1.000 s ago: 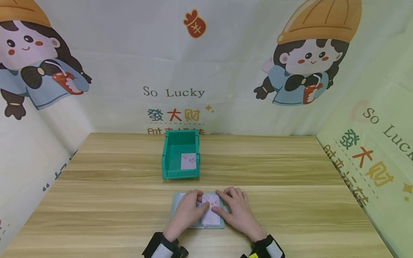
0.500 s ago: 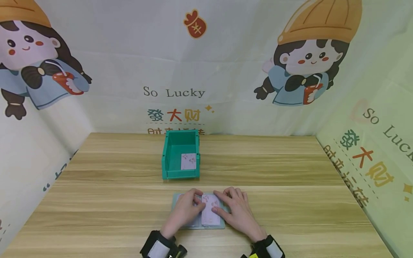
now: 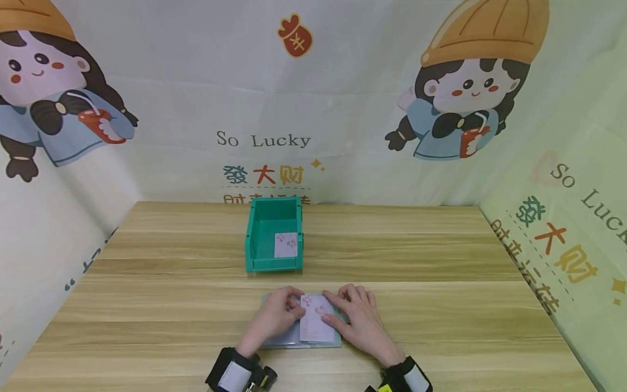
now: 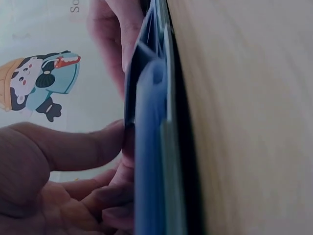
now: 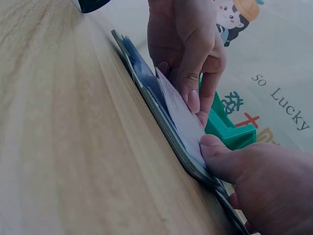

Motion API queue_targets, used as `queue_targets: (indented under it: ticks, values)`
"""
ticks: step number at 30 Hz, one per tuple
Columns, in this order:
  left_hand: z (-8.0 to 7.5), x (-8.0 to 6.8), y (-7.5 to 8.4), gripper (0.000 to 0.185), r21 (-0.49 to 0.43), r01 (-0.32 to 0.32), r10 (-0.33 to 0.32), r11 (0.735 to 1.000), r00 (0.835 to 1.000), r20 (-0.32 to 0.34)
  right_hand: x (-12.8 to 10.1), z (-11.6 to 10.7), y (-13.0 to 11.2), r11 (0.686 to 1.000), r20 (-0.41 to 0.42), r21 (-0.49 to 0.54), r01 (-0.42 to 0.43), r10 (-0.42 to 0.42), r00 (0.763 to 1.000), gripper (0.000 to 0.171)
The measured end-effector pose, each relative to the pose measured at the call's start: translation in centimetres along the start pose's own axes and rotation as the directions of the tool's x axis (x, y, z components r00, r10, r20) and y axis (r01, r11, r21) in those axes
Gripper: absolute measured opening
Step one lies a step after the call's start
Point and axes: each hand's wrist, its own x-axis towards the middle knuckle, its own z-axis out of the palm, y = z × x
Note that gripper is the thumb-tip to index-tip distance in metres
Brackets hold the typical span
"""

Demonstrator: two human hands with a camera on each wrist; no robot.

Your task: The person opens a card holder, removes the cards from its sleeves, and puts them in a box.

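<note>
A pale pink printed card [image 3: 315, 325] lies over the right half of a blue-green booklet with clear sleeves [image 3: 279, 343] at the table's near middle. At the card's upper left edge, my left hand [image 3: 272, 318] pinches it between thumb and fingers. The left wrist view shows that edge raised above a clear sleeve [image 4: 150, 122]. From the other side, my right hand [image 3: 361, 322] lies at the booklet's right edge, its thumb pressing on the card and its index finger reaching the top edge. The card's underside is hidden in the head view.
Behind the booklet stands a green open-topped bin [image 3: 274, 265] with another pale pink card [image 3: 286, 245] in it. The wooden tabletop [image 3: 416, 250] meets printed cloth walls [image 3: 352, 163] at the back and sides. Each wrist wears a black strap [image 3: 406, 373] with a camera.
My left hand has drawn back to the left, and the card's left edge has shifted left with it, from the booklet's right half toward its middle. The right hand is nearly still.
</note>
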Motion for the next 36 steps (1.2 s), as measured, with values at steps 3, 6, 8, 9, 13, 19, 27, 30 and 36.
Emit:
queue_targets:
  ticks: [3,6,8,9,13,19,27,30,36]
  values:
    - [-0.1,-0.1,0.1,0.038,0.017,-0.012,0.012,1.000,1.000,0.009,0.0,0.0,0.0,1.000,0.000,-0.003,0.001,-0.001,1.000,0.046]
    - [0.0,-0.3,0.2,0.048,0.034,-0.025,0.025,0.999,1.000,0.009,0.0,0.0,0.0,1.000,0.000,-0.004,-0.001,0.001,1.000,0.047]
    - [0.1,-0.3,0.2,0.052,0.041,-0.030,0.030,0.999,1.000,0.006,0.0,0.0,0.0,1.000,0.002,-0.004,-0.001,0.001,1.000,0.047]
    - [0.1,-0.3,0.2,0.053,0.044,-0.030,0.030,0.999,1.000,0.001,0.0,0.0,0.0,1.000,0.002,-0.003,-0.001,0.001,1.000,0.047]
    - [0.1,-0.3,0.0,0.052,0.032,-0.013,0.013,0.999,1.000,-0.004,0.0,0.0,0.0,1.000,-0.004,-0.006,0.007,-0.007,1.000,0.047]
    - [-0.3,-0.1,-0.2,0.051,0.009,0.031,-0.031,0.999,0.999,-0.008,0.0,0.2,0.1,1.000,-0.016,-0.004,0.016,-0.016,1.000,0.047]
    - [-1.3,-0.1,-0.3,0.045,0.024,0.076,-0.075,0.997,0.997,-0.016,0.0,0.3,0.1,1.000,-0.020,0.000,0.012,-0.012,1.000,0.047]
    - [-1.7,-0.1,-0.3,0.042,0.015,0.085,-0.085,0.996,0.996,-0.011,0.0,0.3,0.2,1.000,-0.024,0.005,0.011,-0.011,1.000,0.048]
    - [-2.5,-0.3,-0.4,0.038,0.034,0.091,-0.091,0.995,0.996,-0.019,-0.1,0.3,0.2,1.000,-0.037,-0.006,0.019,-0.020,0.999,0.047]
